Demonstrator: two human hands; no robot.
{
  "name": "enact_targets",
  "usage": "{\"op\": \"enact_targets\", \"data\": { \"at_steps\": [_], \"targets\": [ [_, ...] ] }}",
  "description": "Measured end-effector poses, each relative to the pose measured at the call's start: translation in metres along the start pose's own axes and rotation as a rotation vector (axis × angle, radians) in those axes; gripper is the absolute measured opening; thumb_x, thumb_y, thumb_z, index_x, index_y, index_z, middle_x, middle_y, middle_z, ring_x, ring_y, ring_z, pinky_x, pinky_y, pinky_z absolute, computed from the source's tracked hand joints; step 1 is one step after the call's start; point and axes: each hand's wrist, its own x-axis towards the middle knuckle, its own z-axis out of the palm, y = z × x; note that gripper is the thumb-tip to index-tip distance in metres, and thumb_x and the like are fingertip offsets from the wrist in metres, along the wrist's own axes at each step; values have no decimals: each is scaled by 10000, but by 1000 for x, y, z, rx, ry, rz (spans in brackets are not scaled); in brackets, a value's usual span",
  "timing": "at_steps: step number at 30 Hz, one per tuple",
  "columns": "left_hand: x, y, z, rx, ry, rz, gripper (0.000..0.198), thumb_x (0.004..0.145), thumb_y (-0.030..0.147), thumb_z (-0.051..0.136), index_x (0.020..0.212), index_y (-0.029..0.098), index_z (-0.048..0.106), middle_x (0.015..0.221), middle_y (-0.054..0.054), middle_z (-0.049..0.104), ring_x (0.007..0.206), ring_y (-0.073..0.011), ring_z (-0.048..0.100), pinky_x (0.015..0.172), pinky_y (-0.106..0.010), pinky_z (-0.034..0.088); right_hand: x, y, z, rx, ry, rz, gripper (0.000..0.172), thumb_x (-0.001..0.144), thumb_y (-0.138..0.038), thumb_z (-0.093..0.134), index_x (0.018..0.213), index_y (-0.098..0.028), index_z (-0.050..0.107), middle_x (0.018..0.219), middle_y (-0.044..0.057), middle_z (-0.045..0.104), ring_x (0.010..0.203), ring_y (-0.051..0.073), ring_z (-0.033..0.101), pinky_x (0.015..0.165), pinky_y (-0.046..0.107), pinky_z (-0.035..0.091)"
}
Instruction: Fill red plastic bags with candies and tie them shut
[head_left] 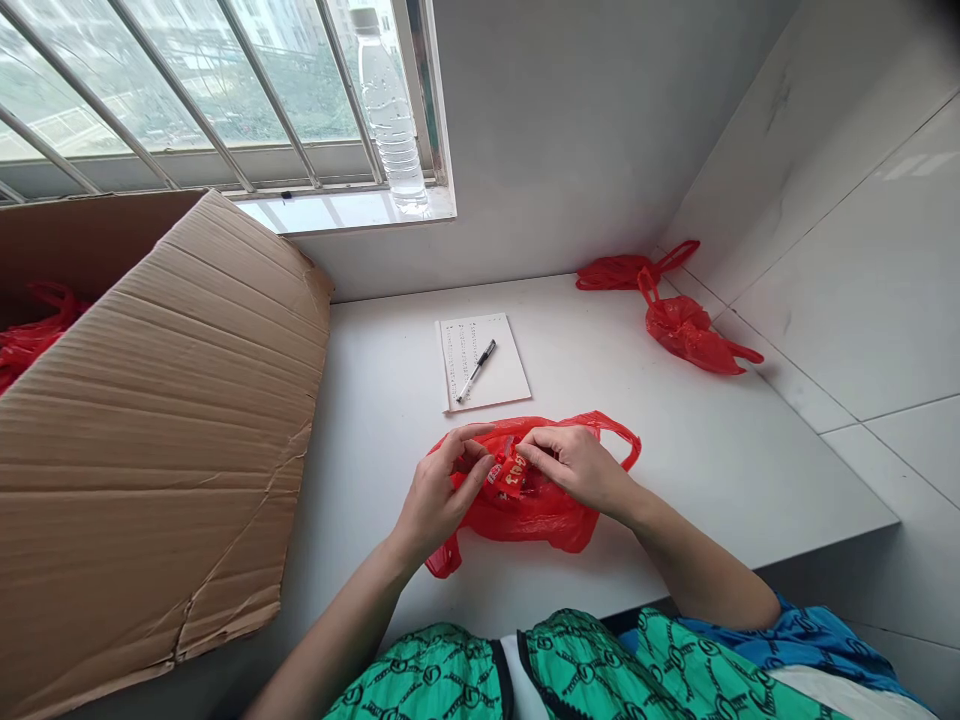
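Observation:
A red plastic bag (525, 515) lies on the white counter (750, 450) right in front of me. My left hand (442, 490) pinches the bag's left side with curled fingers. My right hand (574, 465) grips the bag's top from the right, fingers closed. Between the two hands shows a small red packet (510, 475) with white markings, sitting in the bag's mouth. One bag handle loops out past my right hand, another trails below my left wrist.
A white notepad (484, 362) with a black pen (477, 370) lies behind the bag. Two more red bags (686, 330) rest in the far right corner. A large cardboard box flap (150, 440) fills the left. A water bottle (390, 110) stands on the windowsill.

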Motion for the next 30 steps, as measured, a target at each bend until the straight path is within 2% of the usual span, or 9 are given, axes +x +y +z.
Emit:
{"op": "enact_targets", "data": {
  "at_steps": [5, 9, 11, 17, 20, 23, 26, 28, 30],
  "targets": [
    [1, -5, -2, 232, -90, 60, 274, 983, 344, 476, 1218, 248, 579, 1093, -52, 715, 978, -201, 680, 846, -325, 536, -4, 8, -10, -313, -29, 69, 362, 1024, -321, 377, 793, -225, 639, 746, 24, 684, 688, 184, 625, 600, 293, 414],
    [3, -13, 2, 506, -153, 82, 265, 986, 344, 452, 1182, 271, 615, 1141, -32, 707, 977, -217, 685, 782, -318, 534, -12, 14, -23, -631, 36, 236, 215, 977, -245, 470, 890, -233, 666, 848, 51, 728, 780, 229, 669, 598, 315, 429],
    [4, -17, 5, 582, -176, 111, 296, 976, 346, 473, 1238, 275, 592, 1196, -47, 679, 1032, -233, 662, 818, -336, 531, -17, 14, -24, -709, 15, 287, 131, 930, -209, 549, 989, -236, 662, 953, 62, 735, 863, 253, 681, 629, 330, 463],
    [1, -22, 11, 644, -246, 141, 491, 885, 391, 636, 1350, 279, 524, 1378, -99, 543, 1192, -306, 556, 948, -456, 496, -24, 16, -19, -745, -162, 240, 567, 740, -119, 734, 1278, -186, 567, 1207, 127, 661, 1107, 326, 631, 863, 433, 525],
    [0, -15, 5, 635, -237, 169, 578, 846, 403, 688, 1379, 287, 498, 1446, -117, 479, 1257, -331, 510, 991, -497, 467, -26, 10, -28, -607, -184, 131, 719, 757, -151, 721, 1418, -241, 453, 1410, 119, 539, 1221, 313, 574, 942, 450, 515],
    [-2, -1, -10, 668, -140, 226, 542, 887, 410, 641, 1392, 293, 485, 1474, -112, 458, 1291, -327, 486, 1030, -513, 432, -33, -2, -48, -419, -31, -25, 568, 884, -245, 629, 1420, -313, 451, 1436, 48, 527, 1254, 250, 557, 996, 401, 496],
    [-13, 11, -29, 717, 2, 251, 473, 913, 413, 605, 1359, 281, 519, 1384, -113, 544, 1202, -302, 549, 1006, -483, 445, -45, -9, -65, -398, 278, -43, 287, 961, -330, 536, 1232, -278, 615, 1150, 52, 692, 998, 225, 672, 792, 341, 553],
    [-25, 14, -40, 744, 34, 239, 475, 908, 426, 609, 1352, 282, 522, 1343, -112, 566, 1158, -293, 566, 979, -467, 464, -54, -6, -72, -491, 430, 11, 247, 970, -389, 514, 1109, -252, 667, 1023, 64, 714, 857, 220, 684, 636, 315, 527],
    [-41, 13, -47, 753, 25, 207, 542, 890, 458, 623, 1388, 296, 484, 1353, -117, 539, 1150, -293, 567, 956, -461, 487, -64, 2, -74, -596, 490, 76, 287, 957, -455, 526, 1088, -242, 666, 1014, 66, 709, 812, 214, 679, 561, 297, 488]
  ]
}}
